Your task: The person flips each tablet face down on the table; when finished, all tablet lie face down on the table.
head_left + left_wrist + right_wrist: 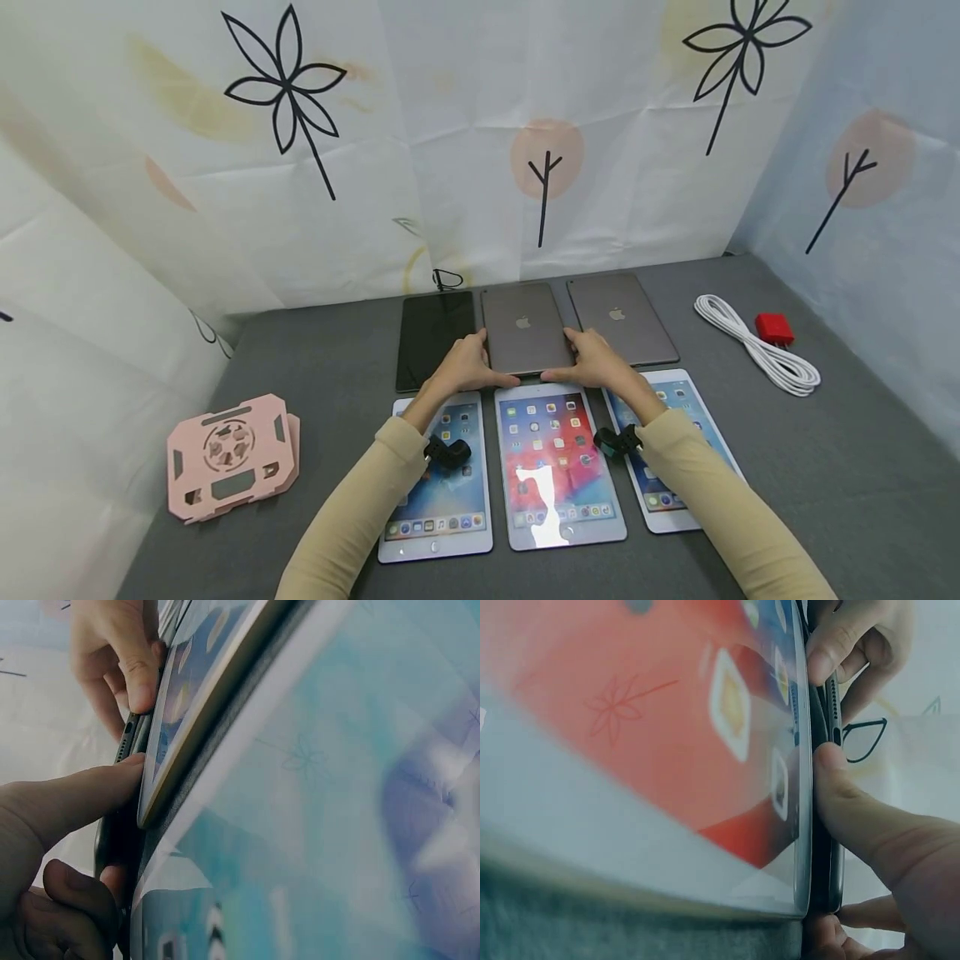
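A grey tablet [525,329] with an apple logo on its back lies face down in the middle of the back row. My left hand [467,367] holds its left edge and near left corner, and my right hand [594,360] holds the opposite corner. Both thumbs press along its near edge, pointing towards each other. In the right wrist view the tablet's edge [835,720] shows a port and speaker holes between the thumbs. Just in front lies a lit white tablet [558,467], close below the thumbs. Some fingertips are hidden behind the grey tablet.
A black-screened tablet [435,337] and another grey tablet [622,317] flank the held one. Under my forearms lie two more lit tablets, left [450,500] and right [667,517]. A pink case [232,458] sits at left; a white cable [757,346] and red charger [775,329] at right.
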`<state>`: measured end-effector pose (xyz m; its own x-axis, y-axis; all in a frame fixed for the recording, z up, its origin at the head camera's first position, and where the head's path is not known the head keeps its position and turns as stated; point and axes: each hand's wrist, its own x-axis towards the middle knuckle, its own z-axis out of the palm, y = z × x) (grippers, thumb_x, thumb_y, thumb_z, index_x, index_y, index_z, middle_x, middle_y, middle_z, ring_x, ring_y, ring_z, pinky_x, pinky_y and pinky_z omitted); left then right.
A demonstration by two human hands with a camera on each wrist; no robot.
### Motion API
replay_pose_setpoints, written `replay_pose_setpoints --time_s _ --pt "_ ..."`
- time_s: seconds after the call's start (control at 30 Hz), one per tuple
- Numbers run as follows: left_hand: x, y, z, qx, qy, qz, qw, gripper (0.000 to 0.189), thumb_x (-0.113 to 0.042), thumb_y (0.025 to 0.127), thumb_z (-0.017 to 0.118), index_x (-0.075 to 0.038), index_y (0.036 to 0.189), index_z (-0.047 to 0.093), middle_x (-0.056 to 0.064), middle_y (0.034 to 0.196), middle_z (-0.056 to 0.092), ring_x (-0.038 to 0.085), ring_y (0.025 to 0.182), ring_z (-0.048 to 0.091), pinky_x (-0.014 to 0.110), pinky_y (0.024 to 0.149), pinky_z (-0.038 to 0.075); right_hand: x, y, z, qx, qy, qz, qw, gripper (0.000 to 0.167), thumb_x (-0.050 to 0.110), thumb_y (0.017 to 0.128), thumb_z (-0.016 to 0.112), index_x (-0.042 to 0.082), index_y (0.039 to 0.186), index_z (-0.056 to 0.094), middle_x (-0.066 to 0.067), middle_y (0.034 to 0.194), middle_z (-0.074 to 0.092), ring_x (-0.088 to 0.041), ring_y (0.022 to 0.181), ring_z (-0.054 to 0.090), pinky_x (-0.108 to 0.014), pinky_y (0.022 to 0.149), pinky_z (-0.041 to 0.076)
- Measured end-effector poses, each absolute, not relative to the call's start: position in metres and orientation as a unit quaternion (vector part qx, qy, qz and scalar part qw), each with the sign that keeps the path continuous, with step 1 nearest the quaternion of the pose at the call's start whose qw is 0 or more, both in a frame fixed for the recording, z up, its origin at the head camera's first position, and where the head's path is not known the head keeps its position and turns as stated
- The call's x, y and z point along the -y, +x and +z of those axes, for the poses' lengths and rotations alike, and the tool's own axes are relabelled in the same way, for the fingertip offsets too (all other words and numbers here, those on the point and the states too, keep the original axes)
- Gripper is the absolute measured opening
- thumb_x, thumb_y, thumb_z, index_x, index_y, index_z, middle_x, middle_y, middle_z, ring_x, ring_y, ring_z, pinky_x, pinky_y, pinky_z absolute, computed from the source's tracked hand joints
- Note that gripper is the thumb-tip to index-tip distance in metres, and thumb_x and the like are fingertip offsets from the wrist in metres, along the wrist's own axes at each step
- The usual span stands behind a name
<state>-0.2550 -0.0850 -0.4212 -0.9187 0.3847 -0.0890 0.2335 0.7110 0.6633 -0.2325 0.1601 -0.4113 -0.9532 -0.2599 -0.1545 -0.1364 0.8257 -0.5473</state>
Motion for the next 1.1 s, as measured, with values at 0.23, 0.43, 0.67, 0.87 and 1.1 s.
replay_pose_setpoints --time_s 0.23,0.43,0.67,0.87,1.1 --pt "0.0858 -0.2560 -0.4189 -0.924 0.167 0.322 0.119 0.111 -0.038 0.075 0.092 0.011 0.154 0.031 0.007 0.069 0.066 0.009 0.055 0.055 0.020 0.051 0.041 -0.1595 -0.2310 -0.4137 -0.950 -0.119 -0.276 0.085 0.098 0.037 0.087 0.082 -0.016 0.152 0.031 -0.036 0.132 0.051 -0.041 0.114 0.055 -0.056 0.098 0.051" --pt "0.0852 -0.2557 -0.4182 -0.928 0.166 0.309 0.124 0.114 -0.039 0.076 0.091 0.012 0.155 0.028 0.001 0.060 0.059 0.007 0.051 0.049 0.020 0.050 0.037 -0.1586 -0.2308 -0.4144 -0.952 -0.114 -0.271 0.084 0.099 0.039 0.087 0.082 -0.016 0.152 0.032 -0.037 0.133 0.049 -0.040 0.114 0.054 -0.055 0.098 0.051" --pt "0.0864 -0.2567 -0.4194 -0.929 0.166 0.303 0.134 0.111 -0.040 0.078 0.089 0.010 0.156 0.028 -0.006 0.049 0.045 0.005 0.043 0.034 0.022 0.047 0.031 -0.1589 -0.2311 -0.4152 -0.950 -0.113 -0.276 0.088 0.099 0.039 0.087 0.081 -0.017 0.152 0.032 -0.036 0.132 0.049 -0.038 0.110 0.054 -0.053 0.094 0.051" --pt "0.0868 -0.2561 -0.4204 -0.926 0.173 0.309 0.132 0.108 -0.038 0.079 0.089 0.012 0.154 0.031 -0.006 0.045 0.046 0.004 0.040 0.031 0.020 0.044 0.027 -0.1583 -0.2319 -0.4155 -0.949 -0.110 -0.281 0.092 0.100 0.039 0.086 0.081 -0.017 0.152 0.030 -0.036 0.132 0.048 -0.037 0.109 0.053 -0.050 0.092 0.051" --pt "0.0876 -0.2547 -0.4208 -0.925 0.179 0.308 0.129 0.103 -0.037 0.080 0.088 0.011 0.153 0.034 -0.004 0.044 0.050 0.004 0.038 0.026 0.019 0.043 0.023 -0.1568 -0.2317 -0.4130 -0.949 -0.111 -0.279 0.100 0.100 0.038 0.087 0.081 -0.017 0.153 0.028 -0.037 0.132 0.046 -0.036 0.107 0.051 -0.049 0.091 0.049"
